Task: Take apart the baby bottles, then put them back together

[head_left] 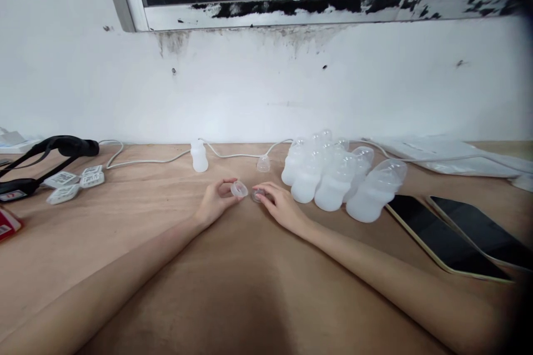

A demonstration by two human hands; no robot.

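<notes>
Between thumb and fingers, my left hand (215, 199) holds a translucent ring-shaped piece (239, 189), tilted above the table. Close to its right, my right hand (281, 204) has its fingers closed on a small clear piece (257, 196), partly hidden by the fingertips. The two pieces are apart. Behind them a clear dome-shaped cap (263, 163) stands on the table. An uncapped white bottle (199, 156) is upright behind my left hand. To the right of my right hand stand several white bottles with clear caps (331, 183).
Two dark-screened phones (445, 238) lie at the right, near plastic bags (441, 156). A white cable (154, 163) runs along the wall. A black strap device (62, 147), several small labelled packets (63, 193) and a red box (8, 223) are at the left.
</notes>
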